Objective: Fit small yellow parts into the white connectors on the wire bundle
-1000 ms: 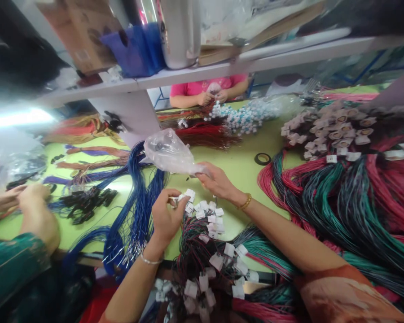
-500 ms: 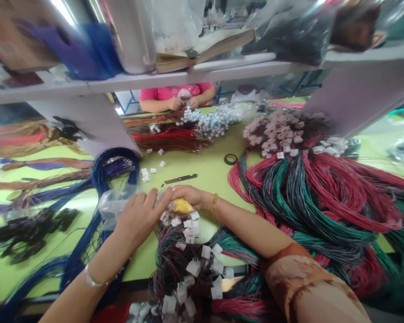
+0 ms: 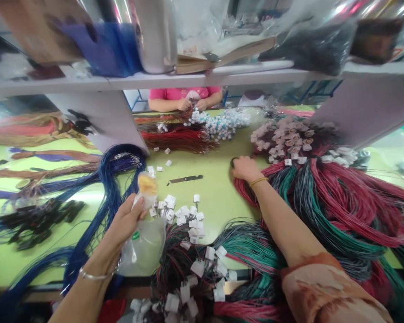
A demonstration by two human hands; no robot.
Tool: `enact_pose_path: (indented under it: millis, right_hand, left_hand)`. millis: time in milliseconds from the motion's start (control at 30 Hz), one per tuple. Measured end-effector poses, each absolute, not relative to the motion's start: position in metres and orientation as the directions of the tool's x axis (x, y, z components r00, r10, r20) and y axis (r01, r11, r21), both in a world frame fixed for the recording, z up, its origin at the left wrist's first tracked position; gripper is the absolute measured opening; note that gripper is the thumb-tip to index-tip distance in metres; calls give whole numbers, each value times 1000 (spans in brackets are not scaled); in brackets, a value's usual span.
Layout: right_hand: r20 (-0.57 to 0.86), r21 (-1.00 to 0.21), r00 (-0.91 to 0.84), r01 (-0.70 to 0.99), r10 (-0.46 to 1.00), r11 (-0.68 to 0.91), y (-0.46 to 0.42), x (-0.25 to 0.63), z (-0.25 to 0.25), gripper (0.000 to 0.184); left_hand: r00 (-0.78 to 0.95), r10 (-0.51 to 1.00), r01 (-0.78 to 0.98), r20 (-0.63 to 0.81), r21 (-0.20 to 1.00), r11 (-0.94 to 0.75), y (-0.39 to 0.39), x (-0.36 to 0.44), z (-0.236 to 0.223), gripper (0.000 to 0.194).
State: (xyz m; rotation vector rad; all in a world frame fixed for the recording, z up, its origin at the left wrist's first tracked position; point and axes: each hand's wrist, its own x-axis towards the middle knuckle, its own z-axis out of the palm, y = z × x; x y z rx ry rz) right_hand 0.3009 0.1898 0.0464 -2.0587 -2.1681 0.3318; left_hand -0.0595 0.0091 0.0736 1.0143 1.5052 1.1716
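Note:
My left hand (image 3: pixel 126 217) is closed around the neck of a clear plastic bag (image 3: pixel 143 246). Small yellow pieces (image 3: pixel 147 184) bulge in the bag's end above my fingers, while its loose part hangs below them. Farther right, the fingers of my right hand (image 3: pixel 246 168) close on a roll of black tape (image 3: pixel 233 162), of which only the left edge shows. White connectors (image 3: pixel 170 204) on dark, red and green wires lie between my hands. A flat dark cutter blade (image 3: pixel 186 178) rests on the table in front of them.
Red, green and black wire bundles (image 3: pixel 323 202) heap on the right, blue wires (image 3: pixel 104 197) on the left. A shelf (image 3: pixel 202 80) crosses above the table, with upright panels beneath. Opposite, a person in pink (image 3: pixel 188 94) handles wires near blue-and-white connectors (image 3: pixel 225 123).
My hands have parted. The left has drawn the bag with yellow pieces to the left and turned it; my right let go of it, reached forward right and took hold of the tape roll.

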Motion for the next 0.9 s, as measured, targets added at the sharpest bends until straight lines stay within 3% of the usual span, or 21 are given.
enact_pose_path:
  millis: [133,200,267,333,367,433,600,700,900]
  right_hand:
    - [-52,-367,-195,916,979,163,189,286,38,24]
    - [-29,-526,-324,809,946,261,182,265,39,27]
    - [24,-799,-456,527,890,291,170,241,39,28]
    - [74,-979,-538,121,840,163,153,216,39,24]
    - [78,-997,-565,-44,822,65,144,204,39,22]
    - [50,-969,-604,-221,796,-107,128,183,39,21]
    - [-86,-829,-583,-408,808,-383,108,153,33,17]
    - [-116,-790,-586,-435,802,-433,105,147,27,17]
    - [-33,-769,-535,-527,844,-363,101,143,19,15]
  left_hand:
    - [-207,945,-47,-252,968,248,11,-52,59,54]
    - [-257,937,-39,-236,972,234,14,-50,50,53]
    - [-298,932,-41,-204,979,201,18,-48,43,50]
    - [-312,928,-54,-202,979,195,21,-45,39,47]
    - [-330,924,-41,-194,981,191,22,-43,38,44]
    - [-348,927,49,-142,984,169,22,-39,37,38]
    - [-335,940,369,66,927,66,17,-29,47,12]
    - [-249,960,477,124,879,11,15,-22,55,3]
    - [-191,970,547,148,837,-21,13,-11,62,13]
